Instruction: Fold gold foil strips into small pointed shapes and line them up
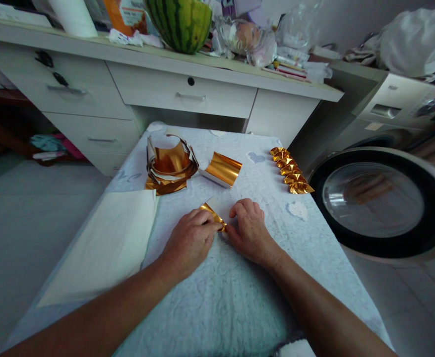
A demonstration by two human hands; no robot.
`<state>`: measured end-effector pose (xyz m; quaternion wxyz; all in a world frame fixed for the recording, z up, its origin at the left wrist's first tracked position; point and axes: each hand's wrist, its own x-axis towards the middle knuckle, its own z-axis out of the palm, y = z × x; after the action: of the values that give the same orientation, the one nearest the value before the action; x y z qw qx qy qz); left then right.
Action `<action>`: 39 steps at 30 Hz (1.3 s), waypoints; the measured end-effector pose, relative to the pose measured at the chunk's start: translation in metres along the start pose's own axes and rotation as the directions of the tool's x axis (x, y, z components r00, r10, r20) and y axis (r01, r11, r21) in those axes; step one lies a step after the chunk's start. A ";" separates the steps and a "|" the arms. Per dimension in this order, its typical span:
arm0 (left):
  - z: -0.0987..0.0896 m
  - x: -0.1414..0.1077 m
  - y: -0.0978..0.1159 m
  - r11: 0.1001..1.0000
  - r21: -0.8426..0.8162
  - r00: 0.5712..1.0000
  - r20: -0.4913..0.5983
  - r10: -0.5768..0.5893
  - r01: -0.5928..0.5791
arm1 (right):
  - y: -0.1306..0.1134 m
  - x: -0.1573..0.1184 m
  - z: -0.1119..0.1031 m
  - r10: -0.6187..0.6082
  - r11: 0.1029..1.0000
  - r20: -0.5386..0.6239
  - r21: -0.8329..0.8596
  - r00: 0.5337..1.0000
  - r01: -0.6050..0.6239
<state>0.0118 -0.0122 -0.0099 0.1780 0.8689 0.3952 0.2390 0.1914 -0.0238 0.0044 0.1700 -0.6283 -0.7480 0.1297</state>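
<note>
In the head view, a small sheet of gold foil paper point(212, 212) with a pale back lies partly folded on the cloth-covered table. My left hand point(195, 234) closes on its near edge, fingers pinched over the foil. Just to the right is my right hand point(252, 229), its thumb by the paper's right corner and its curved fingers apart from the thumb. Farther back, a curled gold foil sheet point(222, 169) shows its white underside. A loose stack of curled gold foil paper point(170, 161) stands to its left. Several folded gold foil pieces point(290, 170) form a row on the right.
A cream paper packet point(101, 243) lies along the table's left side. Behind the table stands a white drawer counter point(187, 94) bearing a cut watermelon point(180, 22) and plastic bags. At right, a washing machine's open round door point(375, 198) stands close to the table edge.
</note>
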 end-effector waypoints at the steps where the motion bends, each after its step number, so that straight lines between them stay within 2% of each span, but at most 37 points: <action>1: 0.000 0.000 0.000 1.000 -0.010 1.000 0.001 -0.010 0.010 | -0.001 -0.001 0.000 -0.003 1.000 -0.007 -0.007 1.000 0.003; 12: 0.002 0.007 -0.003 0.992 -0.093 0.996 -0.029 -0.089 0.086 | -0.002 -0.001 0.004 -0.030 0.999 -0.017 -0.046 0.999 0.029; 21: 0.004 0.004 -0.005 0.992 -0.091 0.996 -0.023 -0.090 0.088 | 0.001 -0.002 0.002 -0.053 0.999 0.008 -0.005 0.999 0.053; 32: 0.003 0.006 -0.005 0.993 -0.076 0.996 -0.009 -0.091 0.091 | 0.003 -0.002 -0.005 -0.040 0.997 0.182 -0.064 0.982 0.053; 39: 0.002 0.004 -0.005 0.992 -0.080 0.995 -0.012 -0.097 0.096 | 0.009 -0.004 -0.005 -0.088 0.995 0.198 -0.019 0.976 0.093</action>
<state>0.0127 -0.0065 -0.0128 0.2205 0.8392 0.4282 0.2525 0.2023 -0.0261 0.0044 0.0922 -0.5800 -0.7907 0.1729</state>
